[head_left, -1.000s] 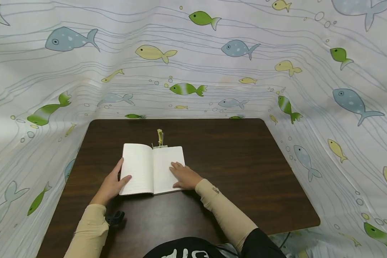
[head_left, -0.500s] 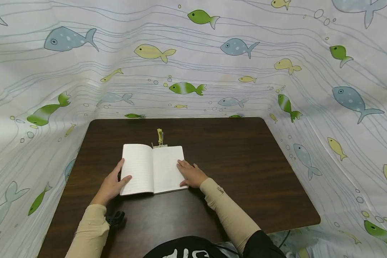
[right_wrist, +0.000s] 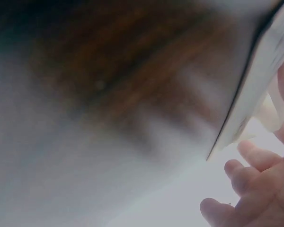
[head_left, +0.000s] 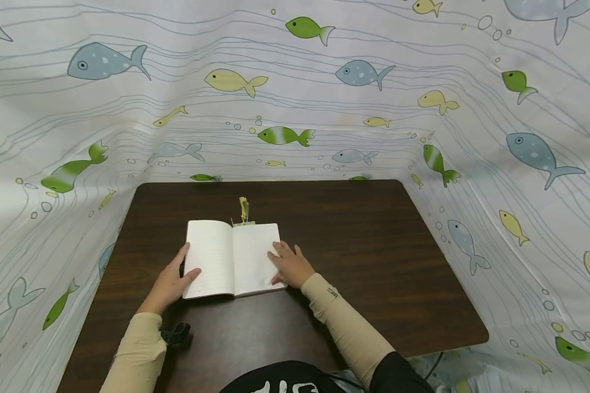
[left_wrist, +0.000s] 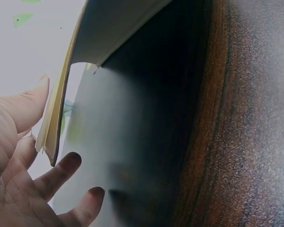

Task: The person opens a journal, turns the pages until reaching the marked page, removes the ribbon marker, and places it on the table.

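An open notebook (head_left: 210,256) with pale lined pages lies on the dark wooden table. My left hand (head_left: 168,281) holds its left edge, the thumb over the page and the fingers at the cover side. In the left wrist view, the left hand's fingers (left_wrist: 57,177) spread near the raised cover, and the page edges (left_wrist: 54,118) stand beside the thumb. My right hand (head_left: 292,266) rests on the right page's outer edge, fingers spread and slightly bent. The right wrist view shows that hand's fingers (right_wrist: 260,158) beside the notebook's edge (right_wrist: 246,104).
A yellow tassel-like piece (head_left: 244,208) sticks out above the notebook's spine, at a small clip-like part. A dark wrist strap (head_left: 176,333) sits by the left sleeve. A fish-patterned curtain (head_left: 295,98) surrounds the brown table (head_left: 364,245).
My right hand has slid rightward from the right page's middle to its outer edge, then shifted slightly back left. My left hand stays in place at the left edge.
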Action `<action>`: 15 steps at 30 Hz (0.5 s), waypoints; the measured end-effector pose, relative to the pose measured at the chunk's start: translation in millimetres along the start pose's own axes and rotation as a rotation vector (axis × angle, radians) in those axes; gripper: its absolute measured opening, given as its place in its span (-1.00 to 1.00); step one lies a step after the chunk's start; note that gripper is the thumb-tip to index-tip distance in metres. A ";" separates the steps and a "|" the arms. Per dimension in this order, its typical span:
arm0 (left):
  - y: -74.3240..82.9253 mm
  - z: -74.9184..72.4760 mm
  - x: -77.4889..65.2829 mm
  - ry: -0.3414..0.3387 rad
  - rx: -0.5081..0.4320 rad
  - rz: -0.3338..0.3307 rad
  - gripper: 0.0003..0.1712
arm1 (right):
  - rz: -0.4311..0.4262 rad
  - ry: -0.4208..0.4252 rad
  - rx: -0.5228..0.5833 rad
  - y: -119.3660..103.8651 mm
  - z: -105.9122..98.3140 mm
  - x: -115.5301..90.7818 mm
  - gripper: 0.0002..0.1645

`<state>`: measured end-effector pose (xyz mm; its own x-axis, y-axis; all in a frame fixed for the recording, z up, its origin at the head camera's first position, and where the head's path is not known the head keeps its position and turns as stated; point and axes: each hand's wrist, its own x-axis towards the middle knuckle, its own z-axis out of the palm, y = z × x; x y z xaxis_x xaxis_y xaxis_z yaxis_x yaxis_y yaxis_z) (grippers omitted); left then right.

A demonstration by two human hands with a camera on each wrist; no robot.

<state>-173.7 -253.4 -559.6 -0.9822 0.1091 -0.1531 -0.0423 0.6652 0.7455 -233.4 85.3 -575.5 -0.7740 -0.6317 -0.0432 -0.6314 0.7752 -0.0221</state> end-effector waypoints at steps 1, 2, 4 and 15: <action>0.1 -0.1 -0.2 0.000 0.002 0.001 -0.01 | 0.002 0.018 -0.008 0.1 0.7 -0.1 -0.01; 0.1 -0.2 -0.3 0.000 0.004 -0.002 -0.01 | 0.005 0.032 -0.014 -0.2 0.4 -0.3 -0.01; 0.1 -0.2 -0.5 -0.001 0.003 -0.004 -0.01 | 0.016 0.060 -0.036 -0.7 0.9 -0.4 0.02; 0.8 0.0 -0.6 0.005 0.017 -0.010 -0.01 | 0.106 0.037 0.025 -0.9 0.6 2.4 0.40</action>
<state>-173.1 -253.0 -559.0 -0.9826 0.0991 -0.1569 -0.0487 0.6783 0.7332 -234.6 83.2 -576.2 -0.8380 -0.5455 -0.0098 -0.5446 0.8375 -0.0448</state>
